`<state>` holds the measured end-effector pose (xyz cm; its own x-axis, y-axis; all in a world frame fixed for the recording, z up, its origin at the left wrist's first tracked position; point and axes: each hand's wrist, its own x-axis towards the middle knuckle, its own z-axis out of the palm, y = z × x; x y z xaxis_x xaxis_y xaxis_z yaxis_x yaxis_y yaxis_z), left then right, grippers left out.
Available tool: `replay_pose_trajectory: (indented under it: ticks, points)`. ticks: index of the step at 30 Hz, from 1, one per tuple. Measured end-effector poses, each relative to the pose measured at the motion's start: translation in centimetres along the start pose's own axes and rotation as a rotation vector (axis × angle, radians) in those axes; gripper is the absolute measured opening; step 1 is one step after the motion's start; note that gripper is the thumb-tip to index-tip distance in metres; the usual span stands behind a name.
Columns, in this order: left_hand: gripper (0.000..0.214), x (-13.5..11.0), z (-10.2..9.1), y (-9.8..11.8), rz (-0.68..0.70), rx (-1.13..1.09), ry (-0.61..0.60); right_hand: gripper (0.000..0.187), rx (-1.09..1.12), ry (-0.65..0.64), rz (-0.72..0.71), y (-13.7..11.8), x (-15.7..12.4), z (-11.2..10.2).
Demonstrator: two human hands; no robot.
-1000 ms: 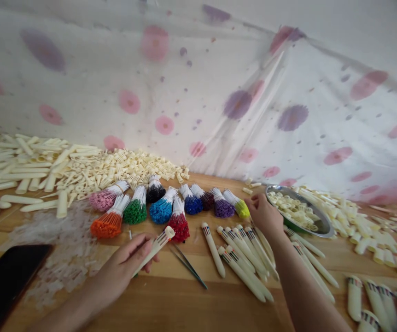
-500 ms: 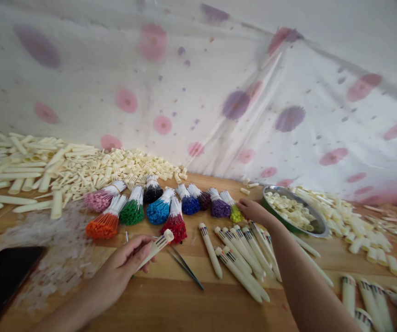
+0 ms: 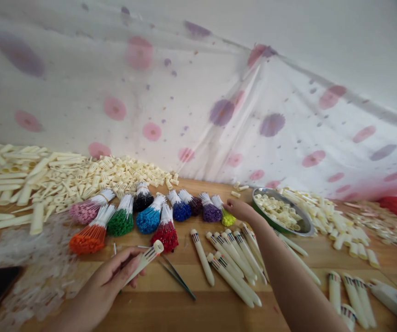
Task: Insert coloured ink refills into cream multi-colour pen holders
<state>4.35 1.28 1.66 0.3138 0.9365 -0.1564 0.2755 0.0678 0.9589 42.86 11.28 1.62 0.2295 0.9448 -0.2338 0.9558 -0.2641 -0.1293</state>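
Here, toward the worktop's near edge, the left hand grasps a pen barrel, slotted end slanting away rightward; farther off, the yellow-tipped bundle, long axis pointing far-left, lies just left of the closer right hand, whose grip I cannot tell.

So the multicolour pen I'm holding is cream plastic, smooth with a soft sheen, pretty much matt next to the bowl, which has a shiny, silvery metal rim. My tabletop is smooth wood, grain showing, kinda satiny. Tweezers look like dark metal. The refill bundles look like white plastic tubes with glossier coloured ends. Backdrop sheet looks like thin, creased plastic film, slightly shiny. Those loose scraps look like cloudy, see-through plastic.
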Motion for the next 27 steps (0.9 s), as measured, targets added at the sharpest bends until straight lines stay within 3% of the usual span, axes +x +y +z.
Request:
replay_pose_trajectory:
  ticks: [5,12,17,22,27]
  points:
    - [0.032,0.1,0.1,0.0,-0.016,-0.023,0.002,0.027,-0.072,0.005,-0.018,-0.1,-0.4,-0.1]
    - [0.03,-0.1,0.2,0.6,-0.025,-0.044,0.018,0.028,-0.172,0.171,0.032,-0.7,-4.3,0.0]
    - [0.031,-0.2,0.4,0.5,-0.033,-0.028,0.005,0.026,-0.189,0.171,0.012,-1.3,-6.0,0.8]
    - [0.032,-0.2,0.6,0.4,-0.032,-0.004,-0.01,0.027,-0.078,0.121,0.02,-1.0,-5.1,1.6]
    - [0.033,-0.1,0.5,0.1,-0.002,0.018,-0.027,0.027,0.189,0.044,-0.026,-0.2,-4.1,1.8]
